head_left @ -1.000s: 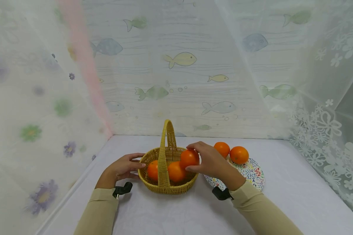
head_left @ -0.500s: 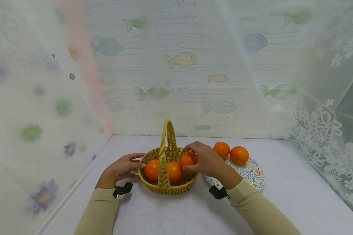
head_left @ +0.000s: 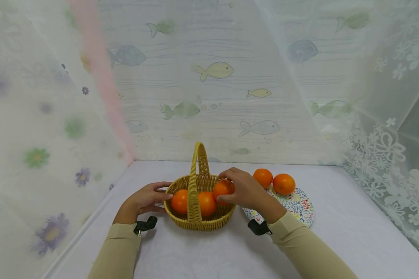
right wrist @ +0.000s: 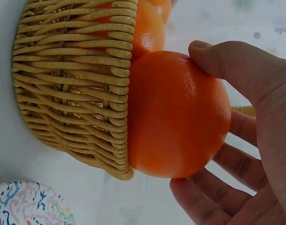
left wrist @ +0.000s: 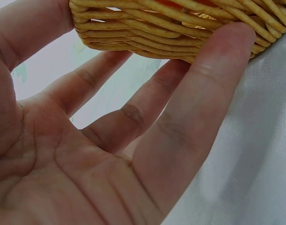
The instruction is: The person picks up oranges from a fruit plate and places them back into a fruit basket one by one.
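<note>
A yellow wicker basket (head_left: 194,221) with a tall arched handle stands on the table, two oranges (head_left: 179,201) showing inside. My right hand (head_left: 249,190) holds another orange (head_left: 224,190) at the basket's right end. In the right wrist view, thumb and fingertips grip this orange (right wrist: 180,115), and its lower part is hidden behind the basket rim. At the basket's left end, my left hand (head_left: 148,199) touches the wall with spread fingers, its thumb at the rim. The left wrist view shows these extended fingers (left wrist: 180,126) against the outside of the weave.
Right of the basket lies a round plate (head_left: 302,205) with a multicoloured pattern. Two more oranges (head_left: 284,184) sit at its far side. A white cloth (head_left: 213,255) covers the table, and a fish-print curtain (head_left: 216,97) hangs behind it.
My right hand has lowered its orange slightly and moved it left into the basket. The two oranges inside have shifted a little left. My left hand has stayed still.
</note>
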The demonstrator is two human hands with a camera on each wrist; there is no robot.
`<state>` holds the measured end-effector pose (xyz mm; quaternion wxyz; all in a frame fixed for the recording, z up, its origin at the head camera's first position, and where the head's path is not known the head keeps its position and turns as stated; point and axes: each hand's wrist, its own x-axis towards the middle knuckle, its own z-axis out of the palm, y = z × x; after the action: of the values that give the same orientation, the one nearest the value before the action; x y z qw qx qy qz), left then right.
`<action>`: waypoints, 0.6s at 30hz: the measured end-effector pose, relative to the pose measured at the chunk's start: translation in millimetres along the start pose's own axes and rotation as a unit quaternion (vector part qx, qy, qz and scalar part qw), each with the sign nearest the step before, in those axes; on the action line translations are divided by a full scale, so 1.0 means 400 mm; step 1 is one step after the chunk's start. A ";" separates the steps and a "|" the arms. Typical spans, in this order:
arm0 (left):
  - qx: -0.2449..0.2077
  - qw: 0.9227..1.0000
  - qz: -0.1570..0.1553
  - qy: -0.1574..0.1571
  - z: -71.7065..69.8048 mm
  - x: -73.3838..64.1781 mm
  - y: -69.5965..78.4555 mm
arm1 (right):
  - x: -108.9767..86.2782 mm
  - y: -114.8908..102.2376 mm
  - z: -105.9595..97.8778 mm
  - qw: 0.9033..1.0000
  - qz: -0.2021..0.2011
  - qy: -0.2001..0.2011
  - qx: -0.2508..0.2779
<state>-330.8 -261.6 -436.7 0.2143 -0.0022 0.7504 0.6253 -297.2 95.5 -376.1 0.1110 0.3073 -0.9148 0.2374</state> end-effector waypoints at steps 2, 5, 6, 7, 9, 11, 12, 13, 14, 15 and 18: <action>0.000 1.000 -0.002 0.000 -0.001 0.001 0.000 | 0.001 0.000 0.001 1.000 0.000 -0.001 -0.001; -0.001 1.000 -0.004 0.002 -0.003 0.002 -0.001 | 0.003 0.000 0.001 1.000 0.005 -0.006 0.002; -0.002 1.000 -0.005 0.003 -0.003 0.002 -0.001 | 0.003 0.000 0.001 1.000 0.008 -0.010 0.003; -0.002 1.000 -0.005 0.004 -0.003 0.002 -0.002 | 0.002 -0.001 0.001 1.000 0.010 -0.012 0.003; -0.001 1.000 -0.006 0.006 -0.004 0.002 -0.002 | 0.002 -0.002 0.001 1.000 0.016 -0.019 0.004; 0.001 1.000 -0.007 0.007 -0.004 0.002 -0.004 | 0.001 -0.002 0.001 1.000 0.020 -0.024 0.001; 0.002 1.000 -0.007 0.008 -0.004 0.002 -0.005 | 0.001 -0.002 0.001 0.999 0.021 -0.025 0.001; 0.003 1.000 -0.007 0.009 -0.004 0.002 -0.006 | 0.000 -0.002 0.001 0.999 0.022 -0.025 0.000; 0.001 1.000 -0.010 0.011 -0.004 0.002 -0.006 | 0.000 -0.001 0.001 0.999 0.023 -0.025 0.000; 0.001 1.000 -0.009 0.012 -0.004 0.001 -0.006 | 0.000 -0.001 0.001 0.999 0.023 -0.024 0.000; 0.000 1.000 -0.009 0.013 -0.005 0.002 -0.007 | -0.001 0.001 0.000 1.000 0.022 -0.018 -0.003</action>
<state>-331.2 -263.9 -439.4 0.2100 -0.0167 0.7528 0.6236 -297.1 96.1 -376.4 0.0905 0.2910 -0.9240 0.2311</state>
